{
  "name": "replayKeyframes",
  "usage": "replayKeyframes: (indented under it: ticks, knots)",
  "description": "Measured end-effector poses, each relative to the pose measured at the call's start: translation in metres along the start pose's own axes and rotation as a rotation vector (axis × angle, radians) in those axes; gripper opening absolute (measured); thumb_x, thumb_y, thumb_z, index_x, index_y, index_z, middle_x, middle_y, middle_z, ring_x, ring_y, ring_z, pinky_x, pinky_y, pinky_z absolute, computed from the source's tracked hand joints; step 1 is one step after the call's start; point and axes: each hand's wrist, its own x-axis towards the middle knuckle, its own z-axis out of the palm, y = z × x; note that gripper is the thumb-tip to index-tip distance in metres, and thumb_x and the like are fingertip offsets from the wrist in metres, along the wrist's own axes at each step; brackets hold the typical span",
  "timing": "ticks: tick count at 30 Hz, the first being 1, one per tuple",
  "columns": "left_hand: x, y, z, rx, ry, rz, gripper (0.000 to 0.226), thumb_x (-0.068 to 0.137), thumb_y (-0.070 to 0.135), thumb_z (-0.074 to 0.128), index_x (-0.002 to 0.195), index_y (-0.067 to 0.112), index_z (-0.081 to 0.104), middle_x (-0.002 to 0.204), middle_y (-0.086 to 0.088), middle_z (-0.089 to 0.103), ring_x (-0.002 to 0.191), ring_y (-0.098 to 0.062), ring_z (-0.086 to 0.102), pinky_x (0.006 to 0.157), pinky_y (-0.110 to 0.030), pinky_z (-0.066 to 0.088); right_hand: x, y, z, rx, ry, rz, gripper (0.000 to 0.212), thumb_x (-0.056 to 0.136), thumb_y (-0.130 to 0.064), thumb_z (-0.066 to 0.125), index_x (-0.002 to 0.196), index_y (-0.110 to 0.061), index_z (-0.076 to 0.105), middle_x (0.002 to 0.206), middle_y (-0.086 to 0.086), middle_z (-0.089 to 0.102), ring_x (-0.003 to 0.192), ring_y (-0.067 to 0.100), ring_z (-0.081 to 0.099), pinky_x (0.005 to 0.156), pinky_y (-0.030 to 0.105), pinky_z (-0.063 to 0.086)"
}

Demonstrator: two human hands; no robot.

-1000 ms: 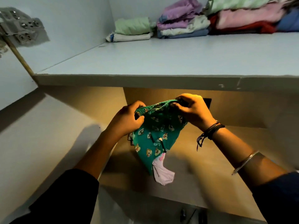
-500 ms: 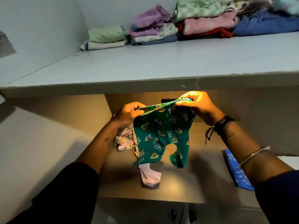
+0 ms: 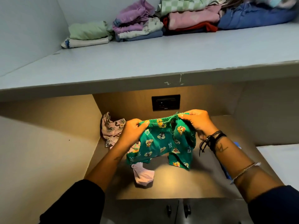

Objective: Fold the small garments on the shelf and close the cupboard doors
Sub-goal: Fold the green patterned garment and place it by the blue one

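Over the lit lower shelf (image 3: 169, 188), the left hand (image 3: 131, 135) and the right hand (image 3: 196, 122) each pinched one end of the elastic waistband of a single pair of small green shorts (image 3: 165, 143), printed with cartoon animals, stretching the band level between them. Both hands were clenched on the fabric, fingers curled over the band's upper edge. The two short legs hung down, their hems just above the shelf surface. Under the shorts' left leg lay one pale pink garment (image 3: 143, 174), crumpled on the shelf, its upper part hidden by the green cloth. Behind the left hand, pushed into the shelf's back-left corner, sat one more crumpled garment, a pink patterned piece (image 3: 111, 128), partly covered by that hand and wrist. A blue cloth (image 3: 226, 173) showed only as slivers beside the right forearm, which blocked most of it. The right wrist carried dark cord bands (image 3: 212, 139), and a thin bangle (image 3: 244, 170) sat further up that forearm. On the back wall of the recess, above the waistband, was one black socket plate (image 3: 165, 102). Below the shelf's front edge, two dark handles (image 3: 178, 209) marked a pair of cupboard doors. Above everything, the grey upper shelf (image 3: 145, 62) held folded clothes in roughly four stacks (image 3: 139, 25) along its rear wall, well apart from the hands.
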Motion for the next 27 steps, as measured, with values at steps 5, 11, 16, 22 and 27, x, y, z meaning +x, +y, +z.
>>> replayKeyframes:
  ticks: [5,11,16,22,27]
  knots:
    - [-0.003,0.015,0.024,-0.039,0.179,-0.062,0.033,0.094,0.027,0.059,0.078,-0.001,0.061,0.06,-0.012,0.059,0.035,-0.01,0.055,0.038,-0.02,0.037,-0.024,0.003,0.022,-0.239,0.196,-0.252,0.009,0.079,-0.021,0.076,0.074,-0.013,0.074,0.077,0.003,0.073,0.077,0.021,0.069,0.071,0.037,0.057]
    - [-0.013,0.047,0.048,-0.021,0.282,-0.009,0.036,0.09,0.034,0.06,0.066,0.007,0.064,0.047,-0.001,0.059,0.034,-0.005,0.052,0.042,-0.018,0.04,-0.048,0.003,0.05,-0.245,0.278,-0.426,0.008,0.084,-0.022,0.07,0.076,-0.02,0.068,0.069,-0.011,0.065,0.064,0.0,0.059,0.056,0.016,0.045]
    - [-0.011,0.051,0.034,-0.227,0.188,0.038,0.031,0.095,0.028,0.059,0.073,0.007,0.062,0.054,-0.004,0.058,0.035,-0.005,0.051,0.037,-0.018,0.036,-0.042,-0.005,0.043,-0.147,0.24,-0.481,0.006,0.085,-0.021,0.071,0.082,-0.017,0.068,0.076,-0.008,0.066,0.071,0.009,0.063,0.062,0.023,0.051]
    - [-0.011,0.033,-0.067,-0.189,-0.406,0.131,0.03,0.085,0.046,0.066,0.084,0.016,0.07,0.079,-0.004,0.065,0.076,-0.02,0.06,0.064,-0.027,0.048,-0.021,-0.037,-0.029,-0.071,-0.476,-0.239,0.006,0.081,-0.009,0.073,0.082,-0.014,0.07,0.077,0.001,0.071,0.07,0.012,0.066,0.064,0.027,0.054]
    - [-0.022,0.046,-0.091,-0.51,-0.746,0.038,0.03,0.063,0.039,0.087,0.079,0.015,0.076,0.099,-0.004,0.072,0.094,-0.019,0.069,0.075,-0.026,0.059,-0.024,-0.05,-0.043,0.263,-1.049,-0.044,0.021,0.071,-0.011,0.082,0.085,-0.005,0.069,0.095,0.013,0.066,0.087,0.025,0.065,0.079,0.032,0.056]
